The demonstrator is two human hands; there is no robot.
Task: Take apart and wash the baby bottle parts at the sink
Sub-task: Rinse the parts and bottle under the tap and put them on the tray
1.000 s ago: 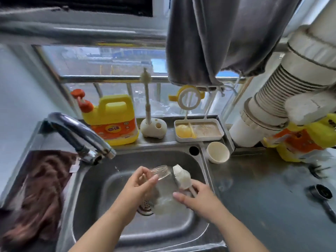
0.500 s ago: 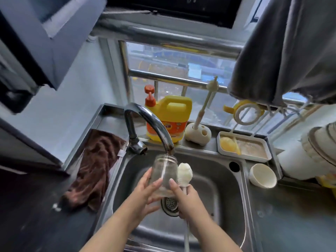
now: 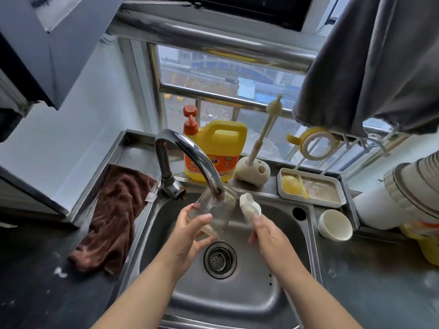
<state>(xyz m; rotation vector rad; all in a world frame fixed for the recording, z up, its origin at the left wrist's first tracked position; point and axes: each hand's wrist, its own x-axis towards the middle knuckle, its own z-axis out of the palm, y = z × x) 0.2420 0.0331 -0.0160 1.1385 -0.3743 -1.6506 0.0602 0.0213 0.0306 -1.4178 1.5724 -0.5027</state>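
My left hand (image 3: 190, 230) grips the clear glass bottle (image 3: 215, 213) by its base, fingers curled round it; my right hand (image 3: 267, 233) holds the bottle brush (image 3: 248, 206) by the handle. Bottle raised from low over the drain (image 3: 219, 260) a second ago; its mouth now sits right under the faucet (image 3: 190, 157) spout. No water visible. Brush beside bottle, outside. Judgement: rinse or fill next.

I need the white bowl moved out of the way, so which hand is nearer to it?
Right. The right hand, gripping the brush, is over the sink just left of the white bowl. The left hand holds the glass bottle farther left.
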